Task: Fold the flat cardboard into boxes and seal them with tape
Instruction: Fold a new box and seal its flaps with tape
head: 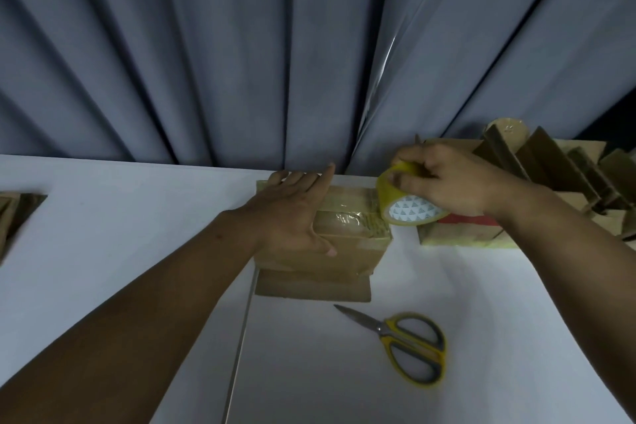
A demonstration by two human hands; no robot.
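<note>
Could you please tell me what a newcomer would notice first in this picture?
At centre, the left grip lies flat on a taped box, while the right grip holds a yellow tape roll at its right edge. Yellow-handled scissors lie on the white table nearer the person.

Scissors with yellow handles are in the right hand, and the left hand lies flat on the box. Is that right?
Not quite. In the head view the right hand grips the tape roll; the scissors lie untouched on the table. The left hand does lie flat on the box.
</note>
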